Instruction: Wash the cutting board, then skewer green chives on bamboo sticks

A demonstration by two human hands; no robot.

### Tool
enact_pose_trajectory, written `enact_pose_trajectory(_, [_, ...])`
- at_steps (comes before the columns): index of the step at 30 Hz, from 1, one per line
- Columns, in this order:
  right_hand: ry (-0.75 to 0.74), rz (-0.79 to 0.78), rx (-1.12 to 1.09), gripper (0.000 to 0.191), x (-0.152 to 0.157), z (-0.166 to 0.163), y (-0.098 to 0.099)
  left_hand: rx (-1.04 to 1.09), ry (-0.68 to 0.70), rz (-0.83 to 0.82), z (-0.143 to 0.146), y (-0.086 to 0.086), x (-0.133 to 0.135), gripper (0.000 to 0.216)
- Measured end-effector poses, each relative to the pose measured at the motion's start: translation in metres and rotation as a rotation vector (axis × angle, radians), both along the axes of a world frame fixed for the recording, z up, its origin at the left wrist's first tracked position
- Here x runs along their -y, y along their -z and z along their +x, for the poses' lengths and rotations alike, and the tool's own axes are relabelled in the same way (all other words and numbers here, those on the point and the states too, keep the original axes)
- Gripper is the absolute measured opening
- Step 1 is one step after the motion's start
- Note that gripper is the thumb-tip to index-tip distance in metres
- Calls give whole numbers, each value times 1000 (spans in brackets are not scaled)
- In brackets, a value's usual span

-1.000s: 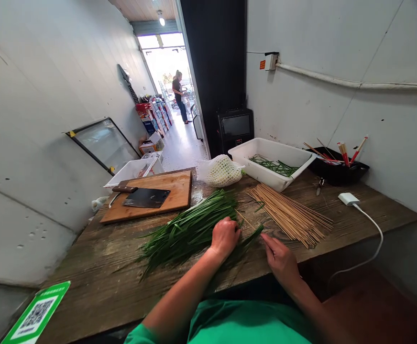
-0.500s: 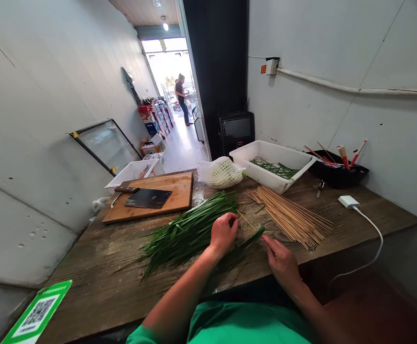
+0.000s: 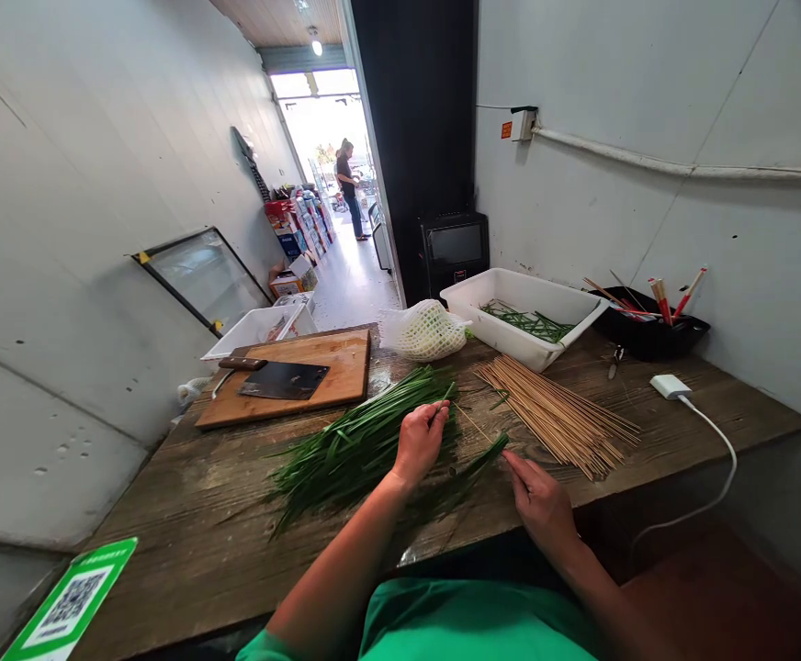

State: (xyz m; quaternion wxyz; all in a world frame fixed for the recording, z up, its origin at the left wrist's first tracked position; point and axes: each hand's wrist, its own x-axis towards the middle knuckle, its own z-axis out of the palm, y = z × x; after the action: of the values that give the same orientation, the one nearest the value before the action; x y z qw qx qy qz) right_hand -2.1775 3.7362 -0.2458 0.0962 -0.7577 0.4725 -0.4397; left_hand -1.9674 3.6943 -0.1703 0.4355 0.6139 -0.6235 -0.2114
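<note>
My left hand (image 3: 420, 442) is closed in a pinch at the right edge of a heap of long green chives (image 3: 366, 441). A chive stalk (image 3: 447, 393) sticks up out of its fingertips. Low over the table's front edge, my right hand (image 3: 542, 496) is closed on a thin bamboo skewer (image 3: 473, 420), whose bare tip points up and left toward my left hand. Chives (image 3: 493, 452) are threaded on that skewer by the fingers, their leaves trailing left over the wood. To the right lies a fanned pile of bamboo skewers (image 3: 558, 413).
A cleaver (image 3: 287, 380) rests on a wooden cutting board (image 3: 352, 363). Behind stand a net-wrapped bundle (image 3: 432, 332), a white tub (image 3: 552, 353) with green stalks, and a black bowl (image 3: 638, 341). A white adapter (image 3: 669, 387) trails a cable. A person (image 3: 349, 188) stands in the far doorway.
My left hand has moved slightly left and up, and a chive stalk now shows in its fingertips. My right hand and its skewer have stayed in place.
</note>
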Motion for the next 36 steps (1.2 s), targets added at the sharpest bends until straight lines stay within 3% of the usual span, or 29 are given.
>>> enact_pose_trajectory(6, [-6,-4,-10,34,-1,-1,-1,108,60,6,2,3,2,37])
enact_pose_trajectory(10, [-7,13,-2,34,0,-1,0,18,102,83,2,10,4,36])
enact_pose_trajectory(15, [-9,18,-2,35,0,0,1,-96,70,86,1,10,3,28])
enact_pose_trajectory(36, [-11,33,-23,35,0,-1,-4,56,26,37,0,3,-2,28])
